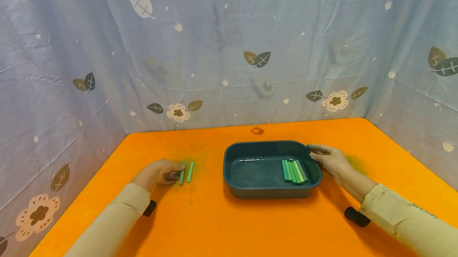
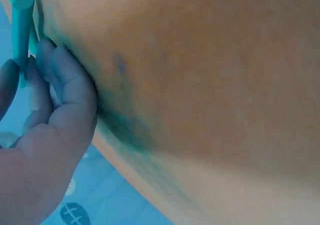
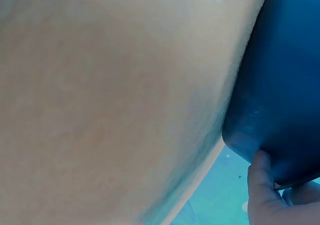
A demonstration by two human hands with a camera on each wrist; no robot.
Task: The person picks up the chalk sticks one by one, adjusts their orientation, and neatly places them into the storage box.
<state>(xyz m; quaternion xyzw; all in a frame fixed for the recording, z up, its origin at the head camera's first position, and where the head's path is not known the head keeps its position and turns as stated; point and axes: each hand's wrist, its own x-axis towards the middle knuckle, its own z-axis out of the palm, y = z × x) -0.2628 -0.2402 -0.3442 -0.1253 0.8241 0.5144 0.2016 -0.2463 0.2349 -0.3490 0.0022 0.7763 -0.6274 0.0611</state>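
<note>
My left hand pinches a green chalk stick between thumb and fingers, close over the orange table. A lighter green chalk stick lies just to its right. In the left wrist view the pinched chalk overlaps the other one. A dark grey-blue tray stands right of centre, and several green and yellow-green chalk sticks lie side by side at its right end. At that end my right hand grips the rim. The right wrist view has the thumb against the tray's outer wall.
Green dust smudges mark the orange tabletop beside both hands. A patterned grey-blue curtain encloses the back and sides of the table. A reddish ring mark shows near the back edge.
</note>
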